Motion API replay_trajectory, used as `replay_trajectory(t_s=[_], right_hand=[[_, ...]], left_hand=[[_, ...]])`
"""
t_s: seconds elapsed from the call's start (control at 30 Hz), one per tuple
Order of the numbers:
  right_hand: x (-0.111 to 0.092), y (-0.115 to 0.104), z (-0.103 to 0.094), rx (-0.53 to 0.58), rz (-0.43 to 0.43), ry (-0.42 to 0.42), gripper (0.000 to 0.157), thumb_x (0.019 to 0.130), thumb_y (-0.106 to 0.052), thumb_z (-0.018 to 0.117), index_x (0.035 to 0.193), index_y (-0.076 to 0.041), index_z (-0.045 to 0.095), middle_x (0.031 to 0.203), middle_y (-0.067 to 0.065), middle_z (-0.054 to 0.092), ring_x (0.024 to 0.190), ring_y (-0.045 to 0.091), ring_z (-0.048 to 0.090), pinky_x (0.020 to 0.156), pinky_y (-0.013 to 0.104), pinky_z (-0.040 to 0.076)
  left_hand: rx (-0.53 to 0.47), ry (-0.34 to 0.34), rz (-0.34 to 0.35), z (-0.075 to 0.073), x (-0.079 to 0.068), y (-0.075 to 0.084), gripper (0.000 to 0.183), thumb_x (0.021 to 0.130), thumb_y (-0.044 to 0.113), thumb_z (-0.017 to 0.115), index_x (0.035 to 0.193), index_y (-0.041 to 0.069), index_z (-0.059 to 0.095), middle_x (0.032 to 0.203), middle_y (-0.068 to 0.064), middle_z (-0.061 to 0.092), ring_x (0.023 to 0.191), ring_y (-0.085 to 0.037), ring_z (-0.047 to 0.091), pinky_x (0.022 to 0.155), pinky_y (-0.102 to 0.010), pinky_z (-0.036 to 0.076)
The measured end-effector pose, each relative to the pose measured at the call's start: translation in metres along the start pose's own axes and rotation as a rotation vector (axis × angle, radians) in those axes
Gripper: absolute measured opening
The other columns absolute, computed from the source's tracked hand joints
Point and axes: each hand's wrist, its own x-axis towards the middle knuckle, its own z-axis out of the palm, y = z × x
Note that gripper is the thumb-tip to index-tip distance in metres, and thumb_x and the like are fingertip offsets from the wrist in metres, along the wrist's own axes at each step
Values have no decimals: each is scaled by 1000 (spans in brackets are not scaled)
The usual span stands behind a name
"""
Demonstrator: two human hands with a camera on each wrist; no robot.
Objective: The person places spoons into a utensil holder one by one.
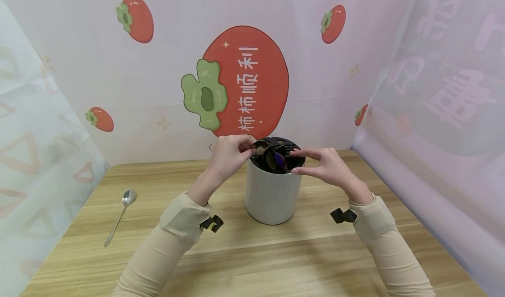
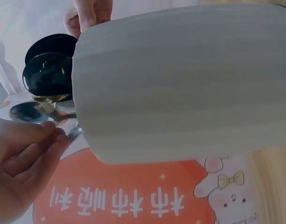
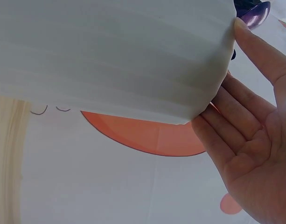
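A white cylindrical utensil holder (image 1: 271, 198) with a black slotted insert (image 1: 292, 144) stands on the table, spoon heads sticking up from it. At its left rim my left hand (image 1: 232, 153) pinches a spoon (image 2: 28, 112) just below its bowl, thumb against fingertips. Two larger dark spoon bowls (image 2: 47, 74) stick out beside that spoon in the left wrist view. My right hand (image 1: 325, 166) touches the holder's right rim, thumb at the front and fairly straight fingers (image 3: 243, 100) farther back, the palm spread. A purple spoon head (image 1: 281, 161) rises between the two hands.
One silver spoon (image 1: 128, 197) lies on the wooden table (image 1: 236, 262) at the left, its handle toward me. Behind the table hangs a cloth backdrop (image 1: 165, 82) printed with persimmons. Pale cloth walls (image 1: 434, 126) close in both sides.
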Motion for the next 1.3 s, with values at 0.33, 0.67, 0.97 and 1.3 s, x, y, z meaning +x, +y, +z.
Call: replay_trajectory(t_s=[0.33, 0.67, 0.97, 1.3], right_hand=[[0, -1, 0, -21, -5, 1, 43, 78, -35, 77, 117, -19, 68, 120, 2, 67, 117, 24, 59, 98, 46, 45], [0, 0, 1, -8, -1, 2, 43, 78, -35, 77, 117, -20, 68, 120, 0, 67, 118, 22, 59, 99, 45, 45], [0, -1, 1, -14, 5, -1, 44, 77, -36, 77, 118, -21, 68, 120, -1, 67, 119, 21, 58, 99, 46, 45], [0, 0, 0, -7, 8, -2, 44, 78, -35, 77, 118, -21, 68, 121, 0, 66, 120, 22, 57, 100, 46, 44]], left_hand=[[5, 87, 19, -7, -12, -25, 5, 82, 8, 73, 86, 6, 70, 80, -5, 72, 66, -12, 66, 63, -25, 54], [30, 236, -31, -16, -31, -55, 5, 85, 9, 69, 85, 4, 68, 75, -6, 69, 64, -14, 62, 58, -22, 51], [78, 330, -115, -22, -50, -84, 10, 83, 8, 70, 81, 2, 63, 71, -9, 62, 63, -16, 57, 56, -16, 47], [173, 337, -141, -26, -68, -113, 9, 83, 9, 70, 80, 5, 62, 72, -6, 62, 65, -16, 57, 57, -21, 48]])
